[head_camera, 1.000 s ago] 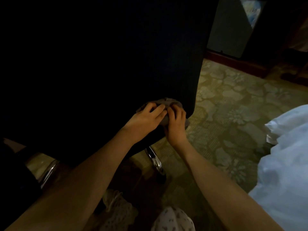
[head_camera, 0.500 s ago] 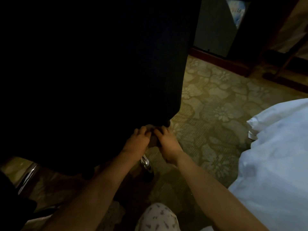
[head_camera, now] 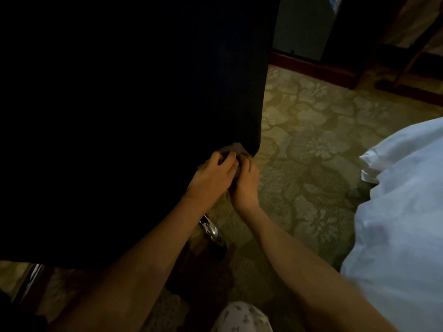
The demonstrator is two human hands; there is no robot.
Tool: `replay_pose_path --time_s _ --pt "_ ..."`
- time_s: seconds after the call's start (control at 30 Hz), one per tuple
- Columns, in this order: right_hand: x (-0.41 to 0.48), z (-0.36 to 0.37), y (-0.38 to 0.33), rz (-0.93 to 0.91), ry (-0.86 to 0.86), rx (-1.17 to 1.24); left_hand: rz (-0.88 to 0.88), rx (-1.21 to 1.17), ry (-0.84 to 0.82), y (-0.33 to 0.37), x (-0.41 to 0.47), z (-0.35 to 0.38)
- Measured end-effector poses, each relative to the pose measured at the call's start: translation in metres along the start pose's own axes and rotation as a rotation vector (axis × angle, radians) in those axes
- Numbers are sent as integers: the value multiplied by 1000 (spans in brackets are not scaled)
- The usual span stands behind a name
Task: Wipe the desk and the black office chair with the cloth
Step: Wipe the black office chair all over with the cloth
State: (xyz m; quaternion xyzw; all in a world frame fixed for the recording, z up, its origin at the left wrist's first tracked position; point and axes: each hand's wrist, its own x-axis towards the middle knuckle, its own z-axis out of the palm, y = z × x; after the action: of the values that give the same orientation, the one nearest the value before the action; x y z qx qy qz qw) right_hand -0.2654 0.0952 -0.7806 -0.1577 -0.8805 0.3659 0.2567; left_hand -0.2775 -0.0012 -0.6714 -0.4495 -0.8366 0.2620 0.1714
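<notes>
Two-handed, bunching a small grey cloth point(head_camera: 236, 148) against the lower right corner of the black office chair point(head_camera: 143, 116), just where the dark back panel is ending above the floor. Curling the left hand point(head_camera: 212, 176) over the cloth from the left side, with fingers point(head_camera: 224, 161) bent and pressed close together on the fabric. Pinching the cloth's right edge with the right hand point(head_camera: 244, 186), its fingers point(head_camera: 247, 165) likewise bent and closed up tight, touching the other hand. Showing only a small crumpled patch of cloth above the fingertips, and hiding everything else under both palms. Reaching in from the bottom of the view with both bare forearms, passing over a shiny chrome chair leg point(head_camera: 211, 230) just below the wrists. Working above a green carpet point(head_camera: 311, 140) with a pale flower pattern, running back to a dark red skirting board point(head_camera: 311, 65). Leaving white bedding point(head_camera: 395, 224) at the right edge, well apart from the chair. Showing a knee in pale patterned fabric point(head_camera: 242, 317) at the bottom edge.
</notes>
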Motion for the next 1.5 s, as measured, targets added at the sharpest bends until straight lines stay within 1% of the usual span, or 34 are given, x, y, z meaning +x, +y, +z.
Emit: replay_pose_path --time_s 0.07,0.1,0.2,0.23,0.27,0.3,0.37,0.4,0.43,0.47,0.5,0.53,0.57,0.67,0.77,0.8,0.83,0.87,0.9,0.93,0.97,1.0,1.07,1.1,1.17,1.23,1.27,1.3,1.4,1.5 --pt "-3 5 1 16 21 29 25 52 -49 1 0 1" --pt "-3 4 3 19 14 36 26 53 -46 2 0 2" --pt "-8 2 6 17 -95 7 15 74 -112 10 -3 10" --pt "-10 -1 7 15 -152 -4 0 50 -103 10 -4 10" --pt "-13 -2 9 14 -224 -12 -12 12 -91 11 -6 9" --pt "-15 -4 9 13 -321 -20 -31 -76 -112 14 -10 13" --pt "-19 -9 10 23 -605 -74 -116 -281 -345 27 -17 32" --pt "-21 -11 10 7 -750 -122 -157 -346 -474 31 -23 34" --pt "-24 -12 11 -23 -836 -163 -197 -396 -553 34 -31 35" --pt "-28 -14 11 -49 -847 -172 -201 -373 -526 37 -38 38" --pt "-31 -16 9 -59 -805 -130 -207 -330 -460 37 -42 37" --pt "-31 -21 6 -40 -731 -60 -198 -295 -451 35 -44 32" --pt "-29 -25 6 -14 -648 9 -205 -284 -394 32 -40 20" --pt "-9 -46 1 73 -398 107 -209 -328 -306 19 -11 4" --pt "18 -68 -2 163 -146 149 -208 -290 -47 5 24 -28" --pt "26 -73 -1 205 -59 150 -212 -327 -58 3 33 -31" --pt "36 -77 2 280 32 160 -222 -388 -70 2 39 -31" --pt "46 -81 5 377 120 168 -206 -395 -79 -1 41 -33" --pt "57 -82 11 478 184 178 -201 -385 -31 -4 42 -36" --pt "67 -83 16 548 205 197 -184 -361 -25 -7 40 -35" --pt "74 -79 19 567 182 226 -152 -331 -52 -11 37 -32" --pt "78 -74 20 538 130 263 -118 -318 -65 -13 34 -22" --pt "79 -56 19 475 46 378 -20 -269 19 -18 23 -8" --pt "75 -47 17 474 51 437 40 -251 51 -21 17 -5" --pt "69 -38 19 520 93 470 103 -252 84 -21 10 0" --pt "64 -36 23 538 64 449 110 -219 55 -21 4 3" --pt "60 -35 22 529 38 442 125 -213 18 -21 1 3" --pt "54 -35 21 516 15 446 155 -205 18 -20 -2 4" --pt "30 -27 6 422 -28 476 121 -217 -102 -19 -14 -1" --pt "0 -14 -3 341 -110 494 94 -216 -180 -15 -34 0"
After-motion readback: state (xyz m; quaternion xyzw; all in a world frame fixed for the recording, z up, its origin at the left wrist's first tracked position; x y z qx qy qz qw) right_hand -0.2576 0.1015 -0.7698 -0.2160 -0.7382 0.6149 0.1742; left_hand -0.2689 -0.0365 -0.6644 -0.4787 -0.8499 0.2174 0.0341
